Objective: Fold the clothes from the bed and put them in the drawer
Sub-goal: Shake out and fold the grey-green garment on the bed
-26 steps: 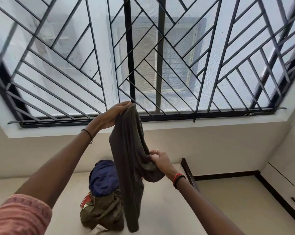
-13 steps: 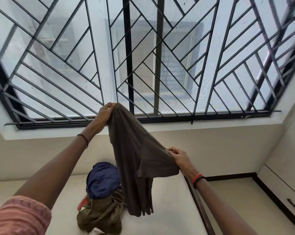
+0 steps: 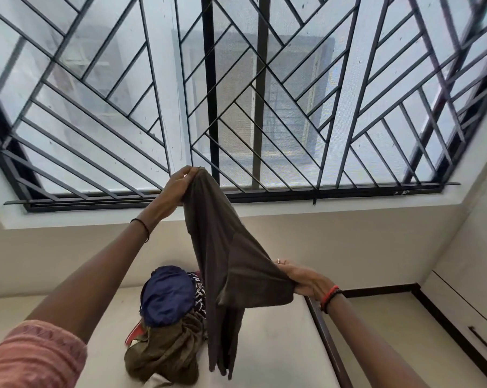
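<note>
A pink patterned sleeve [image 3: 32, 357] covers the person's left upper arm at the lower left corner. Both bare arms reach forward over a pale bed [image 3: 278, 345], whose dark wooden edge [image 3: 329, 345] runs along its right side. On the bed lies a pile of clothes [image 3: 164, 357]: an olive-brown piece at the bottom, a dark blue piece [image 3: 166, 295] on top, and a black-and-white patterned bit and a red edge showing between them.

The dark brown garment [image 3: 225, 247] hangs in the air just right of the pile, stretched between the two hands. Its lower end dangles down in front of the bed, close to the pile. The right hand [image 3: 304, 278], with red and black bands at the wrist and a ring on one finger, has its fingers curled round one corner of the cloth and pulls it out to the right. The left hand [image 3: 178, 183], higher up and with a thin black band at the wrist, pinches the top of the garment between thumb and bunched fingertips.

To the right, past the bed, a white cabinet front [image 3: 460, 312] with a dark bar handle [image 3: 485, 343] stands on the pale floor. Behind everything is a cream wall [image 3: 348, 242] and above it a wide window with a black metal grille [image 3: 264, 93] of slanted bars.
</note>
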Available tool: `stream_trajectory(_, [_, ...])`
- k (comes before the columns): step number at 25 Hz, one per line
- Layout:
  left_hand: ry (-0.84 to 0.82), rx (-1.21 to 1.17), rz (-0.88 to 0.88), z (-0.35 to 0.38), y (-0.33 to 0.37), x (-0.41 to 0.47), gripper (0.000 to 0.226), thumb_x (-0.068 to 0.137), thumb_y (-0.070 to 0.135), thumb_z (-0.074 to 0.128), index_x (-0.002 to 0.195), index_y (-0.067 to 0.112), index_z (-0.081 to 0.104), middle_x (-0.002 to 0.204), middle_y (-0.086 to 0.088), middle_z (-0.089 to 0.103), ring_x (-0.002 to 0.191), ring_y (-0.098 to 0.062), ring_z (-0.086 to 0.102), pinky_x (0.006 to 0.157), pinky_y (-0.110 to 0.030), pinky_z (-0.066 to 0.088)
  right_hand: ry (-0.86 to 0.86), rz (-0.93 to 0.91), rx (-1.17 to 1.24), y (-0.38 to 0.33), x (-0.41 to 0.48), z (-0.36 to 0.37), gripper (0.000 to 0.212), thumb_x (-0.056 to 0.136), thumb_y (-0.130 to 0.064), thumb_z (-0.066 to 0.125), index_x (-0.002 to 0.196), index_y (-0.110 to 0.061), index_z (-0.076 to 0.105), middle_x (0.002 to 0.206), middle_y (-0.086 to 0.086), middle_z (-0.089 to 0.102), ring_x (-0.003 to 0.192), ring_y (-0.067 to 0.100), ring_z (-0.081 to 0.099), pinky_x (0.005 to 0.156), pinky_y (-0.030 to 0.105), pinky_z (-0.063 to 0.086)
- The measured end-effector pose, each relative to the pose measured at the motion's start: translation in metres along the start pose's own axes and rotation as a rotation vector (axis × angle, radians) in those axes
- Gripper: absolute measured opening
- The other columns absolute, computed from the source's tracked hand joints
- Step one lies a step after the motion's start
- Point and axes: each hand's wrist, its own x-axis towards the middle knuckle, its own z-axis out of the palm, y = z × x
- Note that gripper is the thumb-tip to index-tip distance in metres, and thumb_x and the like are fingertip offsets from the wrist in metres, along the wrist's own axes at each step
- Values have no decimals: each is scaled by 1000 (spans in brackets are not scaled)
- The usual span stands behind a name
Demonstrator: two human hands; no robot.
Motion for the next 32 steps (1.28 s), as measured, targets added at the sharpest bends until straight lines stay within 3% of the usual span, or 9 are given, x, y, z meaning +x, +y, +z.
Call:
stream_trajectory(3, [-7, -16, 0, 4, -1, -5, 24, 100, 37, 43, 88, 25, 60, 81, 5, 57, 74, -9, 49, 63, -25, 37, 0, -45, 62, -5, -3, -6, 9, 93, -6, 53, 86, -11, 58, 78, 3, 63, 64, 10, 61, 58, 20, 50])
stream_trajectory(9, [7, -42, 26, 2, 6, -5, 22, 100, 37, 43, 93, 26, 62, 86, 5, 59, 77, -7, 52, 62, -24, 43, 308, -348, 295, -7, -1, -19, 15, 83, -19, 68, 86, -14, 54, 82, 9, 61, 69, 17, 60, 59, 25, 54])
stream_trajectory(13, [9, -72, 66, 6, 10, -3, 22, 101, 35, 42, 98, 24, 61, 85, 7, 61, 70, 1, 55, 59, -19, 43, 214, -442, 313, -6, -10, -28, 43, 61, -17, 85, 93, -9, 58, 76, 11, 60, 63, 16, 60, 57, 21, 54])
stream_trajectory(16, [55, -96, 89, 9, 19, 0, 22, 101, 32, 42, 101, 22, 61, 83, 8, 61, 66, 5, 57, 53, -13, 45, 108, -434, 281, -5, -20, -25, 45, 58, -15, 88, 93, -6, 60, 74, 7, 60, 61, 12, 59, 61, 19, 53])
stream_trajectory(20, [67, -114, 138, 23, 32, 4, 21, 101, 28, 43, 94, 18, 59, 79, 5, 58, 57, 6, 55, 51, -12, 43, 198, -360, -32, 3, -20, -14, 38, 66, -20, 84, 97, -9, 64, 86, 5, 68, 80, 14, 65, 78, 26, 53])
stream_trajectory(23, [32, -71, 193, 34, 41, 10, 19, 100, 28, 46, 88, 22, 61, 85, 3, 61, 74, -5, 54, 67, -21, 42, 475, -396, -387, 5, -7, -1, 21, 77, -14, 77, 91, -13, 62, 77, 1, 66, 70, 12, 62, 64, 17, 48])
stream_trajectory(26, [22, -36, 215, 38, 50, 11, 19, 100, 31, 46, 94, 20, 61, 85, 4, 61, 75, -5, 53, 62, -18, 41, 824, -505, -782, 11, 6, 8, 16, 82, -15, 70, 84, -19, 55, 76, -3, 58, 71, 13, 56, 60, 15, 39])
stream_trajectory(30, [81, 76, 238, 40, 57, 16, 20, 100, 30, 44, 96, 18, 60, 85, 3, 59, 74, -6, 51, 63, -21, 39, 739, -766, -806, 22, 3, 15, 23, 91, -3, 56, 108, -19, 56, 98, 2, 49, 76, 8, 55, 67, 10, 47])
stream_trajectory(32, [122, 136, 252, 40, 59, 20, 20, 100, 28, 45, 95, 17, 60, 89, -1, 59, 77, -8, 51, 67, -21, 39, 654, -789, -1008, 29, 0, 14, 35, 91, -1, 56, 121, -19, 55, 110, -1, 42, 77, 3, 54, 71, 0, 43])
